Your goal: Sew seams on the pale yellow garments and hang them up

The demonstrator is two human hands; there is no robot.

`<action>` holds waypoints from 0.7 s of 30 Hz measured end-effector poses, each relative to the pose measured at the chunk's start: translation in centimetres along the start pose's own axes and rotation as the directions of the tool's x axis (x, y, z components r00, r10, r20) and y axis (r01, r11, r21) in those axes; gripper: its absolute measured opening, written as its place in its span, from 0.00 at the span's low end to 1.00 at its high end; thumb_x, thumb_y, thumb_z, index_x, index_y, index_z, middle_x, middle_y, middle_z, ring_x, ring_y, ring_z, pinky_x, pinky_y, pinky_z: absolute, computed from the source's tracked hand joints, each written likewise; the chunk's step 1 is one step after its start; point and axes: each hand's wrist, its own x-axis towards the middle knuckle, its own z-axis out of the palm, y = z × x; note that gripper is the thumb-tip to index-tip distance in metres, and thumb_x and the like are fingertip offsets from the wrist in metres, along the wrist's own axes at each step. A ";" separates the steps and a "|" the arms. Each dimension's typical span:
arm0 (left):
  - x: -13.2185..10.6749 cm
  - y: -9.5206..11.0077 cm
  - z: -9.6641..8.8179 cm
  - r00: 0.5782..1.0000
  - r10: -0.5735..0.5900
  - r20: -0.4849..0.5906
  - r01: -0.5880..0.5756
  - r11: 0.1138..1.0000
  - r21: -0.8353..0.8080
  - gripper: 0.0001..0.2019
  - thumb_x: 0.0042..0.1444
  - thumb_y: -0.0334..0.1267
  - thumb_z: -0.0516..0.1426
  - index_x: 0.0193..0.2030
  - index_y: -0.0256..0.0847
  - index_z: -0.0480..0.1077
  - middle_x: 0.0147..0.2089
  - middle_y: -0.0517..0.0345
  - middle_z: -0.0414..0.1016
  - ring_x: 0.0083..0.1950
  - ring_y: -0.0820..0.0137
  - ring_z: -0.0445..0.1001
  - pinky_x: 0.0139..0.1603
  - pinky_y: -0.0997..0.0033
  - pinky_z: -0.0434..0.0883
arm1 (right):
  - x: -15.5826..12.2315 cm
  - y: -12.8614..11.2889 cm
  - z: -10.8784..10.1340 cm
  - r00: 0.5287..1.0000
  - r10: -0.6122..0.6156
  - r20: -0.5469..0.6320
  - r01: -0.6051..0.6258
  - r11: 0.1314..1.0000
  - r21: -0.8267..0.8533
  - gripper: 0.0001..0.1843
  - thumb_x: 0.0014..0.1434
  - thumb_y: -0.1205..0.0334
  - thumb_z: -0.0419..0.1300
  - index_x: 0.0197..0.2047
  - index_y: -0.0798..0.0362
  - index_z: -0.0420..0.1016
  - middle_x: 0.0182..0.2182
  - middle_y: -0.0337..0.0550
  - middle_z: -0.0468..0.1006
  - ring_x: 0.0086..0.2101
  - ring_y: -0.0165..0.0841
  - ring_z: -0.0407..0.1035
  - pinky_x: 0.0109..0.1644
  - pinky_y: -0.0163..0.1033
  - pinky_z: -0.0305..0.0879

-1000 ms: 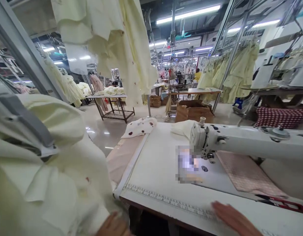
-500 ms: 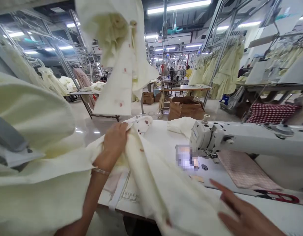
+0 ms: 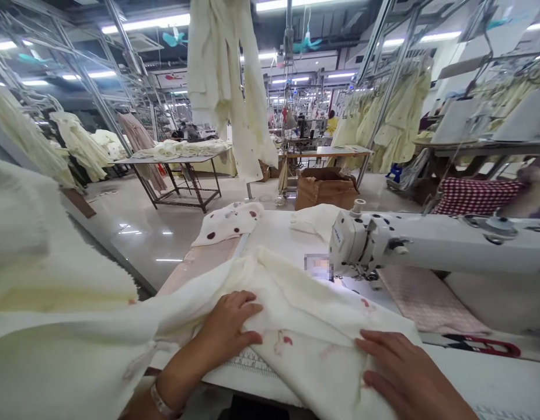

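A pale cream garment (image 3: 313, 318) with small red prints lies spread over the sewing table, draping off its left and front edges. On its left part rests my left hand (image 3: 228, 326), fingers spread and thumb apart. My right hand (image 3: 394, 361) lies on the fabric's right side, its fingers stretched out and apart. Behind the cloth stands a white sewing machine (image 3: 427, 242); the needle area is blurred out. Between my hands and the table's front edge, a printed ruler scale (image 3: 252, 361) shows partly from under the fabric.
Red-handled scissors (image 3: 493, 345) lie to the right, near folded pink cloth (image 3: 427, 297). A dark-spotted white cloth (image 3: 228, 224) sits at the table's back left. More cream fabric (image 3: 234, 87) hangs ahead, with a cardboard box (image 3: 326, 189) on the floor beyond.
My left hand has come down and nearer, from gripping raised cloth to lying on it. My right hand has moved onto the fabric, which is now flatter. The view has shifted slightly.
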 end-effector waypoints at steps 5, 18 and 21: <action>-0.2 -0.4 -0.8 0.994 0.091 -0.056 -0.096 0.990 -0.106 0.06 0.57 0.35 0.54 0.36 0.42 0.73 0.47 0.54 0.72 0.50 0.64 0.70 0.52 0.61 0.66 | 0.9 -1.1 -0.9 0.998 -0.035 -0.043 0.034 0.999 -0.039 0.17 0.58 0.53 0.55 0.50 0.42 0.72 0.44 0.41 0.77 0.43 0.39 0.71 0.42 0.43 0.70; 5.1 0.5 -4.6 0.998 -0.011 0.069 0.021 0.990 -0.143 0.19 0.44 0.49 0.61 0.42 0.43 0.69 0.42 0.57 0.74 0.43 0.62 0.73 0.41 0.70 0.68 | 3.9 -2.3 -0.2 0.969 0.180 0.166 -0.224 0.928 0.297 0.12 0.57 0.57 0.50 0.30 0.46 0.74 0.32 0.46 0.77 0.37 0.43 0.72 0.39 0.48 0.68; -1.2 -1.0 -4.0 0.950 -0.051 0.310 0.076 0.995 -0.070 0.24 0.34 0.44 0.64 0.43 0.45 0.71 0.46 0.57 0.74 0.46 0.60 0.72 0.45 0.69 0.68 | 3.6 -3.6 0.7 0.960 0.179 0.217 -0.275 0.748 0.603 0.14 0.55 0.48 0.53 0.27 0.44 0.75 0.27 0.39 0.77 0.32 0.38 0.73 0.33 0.40 0.69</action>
